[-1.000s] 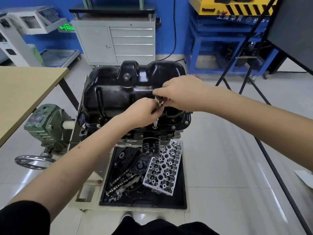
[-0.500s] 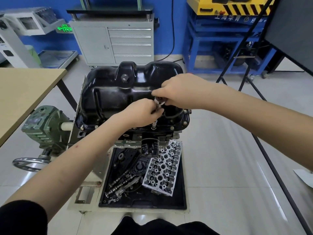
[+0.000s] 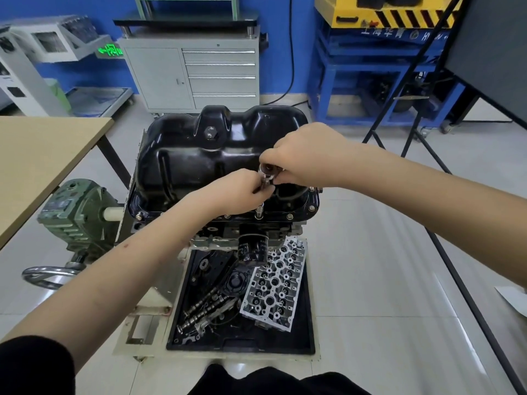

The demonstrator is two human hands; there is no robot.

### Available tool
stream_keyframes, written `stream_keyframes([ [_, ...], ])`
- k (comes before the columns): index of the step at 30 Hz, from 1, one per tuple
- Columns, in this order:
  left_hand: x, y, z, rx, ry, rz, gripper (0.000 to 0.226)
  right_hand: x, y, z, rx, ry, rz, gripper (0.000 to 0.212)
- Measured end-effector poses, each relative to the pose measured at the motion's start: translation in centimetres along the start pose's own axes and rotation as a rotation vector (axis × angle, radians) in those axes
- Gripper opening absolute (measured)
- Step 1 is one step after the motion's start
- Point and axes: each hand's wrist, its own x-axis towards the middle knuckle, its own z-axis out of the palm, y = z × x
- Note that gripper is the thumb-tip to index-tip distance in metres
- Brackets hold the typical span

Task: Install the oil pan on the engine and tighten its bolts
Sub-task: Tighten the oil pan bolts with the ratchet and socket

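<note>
Little has moved since the earlier frame: your left hand pinches the socket driver shaft, your right hand grips its top, on the oil pan seated on the engine; tilting may slip it off the bolt.

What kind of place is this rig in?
Likely an automotive training workshop: an engine on a stand with its oil pan up, a parts tray holding a cylinder head, and a grey tool cabinet behind.
</note>
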Motion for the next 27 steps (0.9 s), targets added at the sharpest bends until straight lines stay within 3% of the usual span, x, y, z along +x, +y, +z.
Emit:
stream_keyframes([
  [3, -0.2, -0.1, 0.5, 0.030, 0.096, 0.028, 0.042, -0.2, -0.6, -0.3, 0.069, -0.045, 0.172, 0.044],
  [5, -0.2, -0.1, 1.0, 0.030, 0.125, 0.024, 0.040, -0.2, -0.9, -0.1, 0.139, -0.038, 0.216, 0.045],
  [8, -0.1, 0.0, 1.1, 0.005, 0.110, 0.037, 0.043, -0.2, -0.6, 0.2, 0.084, -0.004, 0.094, 0.030],
  [11, -0.2, 0.1, 0.9, 0.017, 0.070, 0.046, 0.045, -0.3, 0.1, 0.1, 0.042, -0.029, -0.016, 0.029],
  [13, -0.3, 0.1, 0.8, 0.010, 0.056, 0.042, 0.042, -0.4, -0.1, -0.2, 0.070, -0.026, 0.023, 0.026],
  [17, -0.5, 0.2, 1.0, 0.029, 0.081, -0.017, 0.041, -0.4, -1.2, -0.2, 0.162, -0.068, 0.169, 0.046],
  [21, -0.2, 0.5, 1.1, 0.021, 0.129, -0.048, 0.048, -0.2, -1.0, 0.3, 0.057, 0.012, 0.043, 0.019],
  [24, -0.1, 0.3, 0.8, -0.006, 0.079, -0.071, 0.046, 0.0, -0.3, 0.6, 0.006, -0.002, -0.070, 0.031],
  [27, -0.4, 0.1, 0.5, -0.012, 0.059, -0.060, 0.041, 0.1, -0.7, 0.3, 0.005, 0.034, -0.019, 0.028],
])
